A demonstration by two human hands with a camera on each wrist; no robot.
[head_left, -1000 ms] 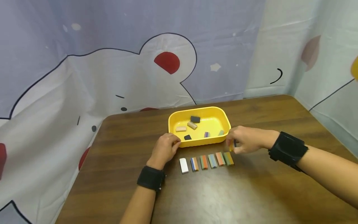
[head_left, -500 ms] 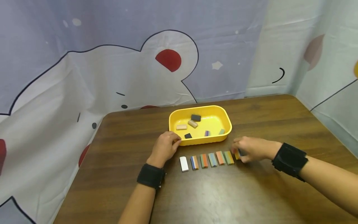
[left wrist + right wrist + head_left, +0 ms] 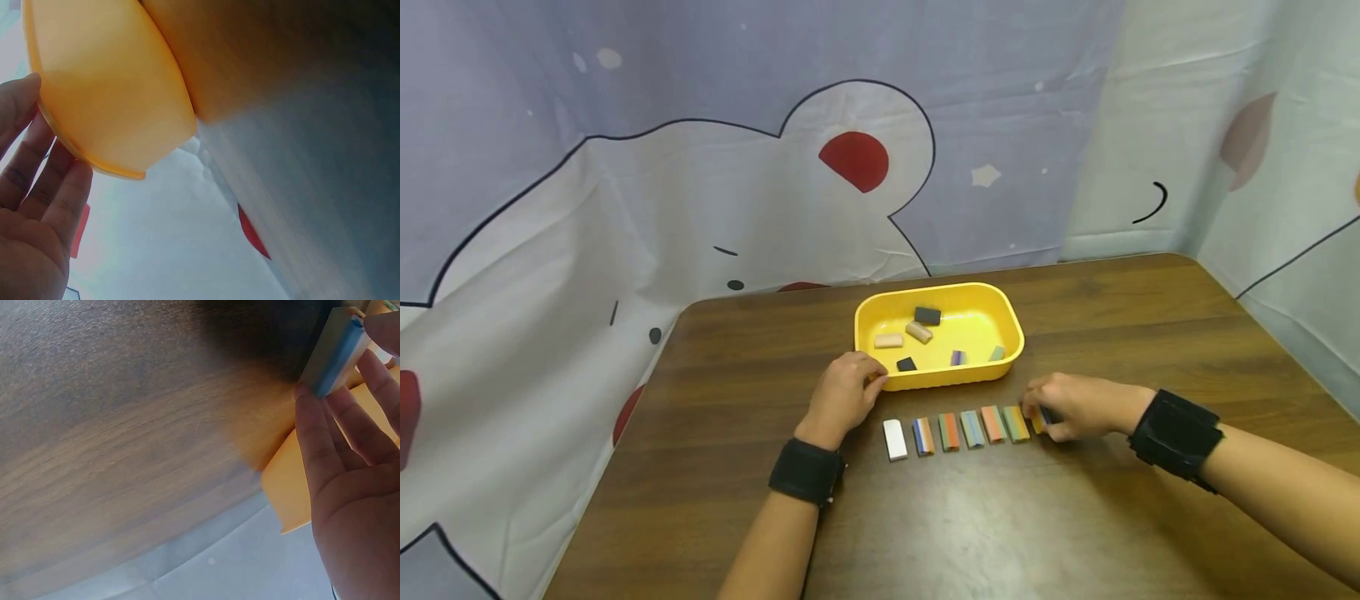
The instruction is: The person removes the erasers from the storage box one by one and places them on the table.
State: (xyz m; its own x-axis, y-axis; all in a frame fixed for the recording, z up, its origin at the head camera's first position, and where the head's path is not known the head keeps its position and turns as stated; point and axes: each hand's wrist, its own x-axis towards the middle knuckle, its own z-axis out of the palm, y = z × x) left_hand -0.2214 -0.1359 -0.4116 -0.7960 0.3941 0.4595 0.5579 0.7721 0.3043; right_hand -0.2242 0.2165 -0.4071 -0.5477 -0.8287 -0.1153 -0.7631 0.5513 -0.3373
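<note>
A yellow tray (image 3: 940,381) sits mid-table and holds several small blocks, among them a black one (image 3: 927,315) and a beige one (image 3: 888,340). My left hand (image 3: 872,382) grips the tray's front left corner; in the left wrist view the tray's rim (image 3: 94,165) passes between thumb and fingers (image 3: 59,206). In front of the tray lies a row of several striped blocks, from a white one (image 3: 894,439) to a green-orange one (image 3: 1017,423). My right hand (image 3: 1036,410) pinches a yellow-blue block (image 3: 337,353) at the row's right end, low over the table.
The brown wooden table (image 3: 970,533) stretches bare toward me and to the right. A printed cloth backdrop (image 3: 700,183) hangs close behind the table's far and left edges.
My right hand carried its block from beside the tray's right front corner down to the right end of the row. The left hand stayed on the tray.
</note>
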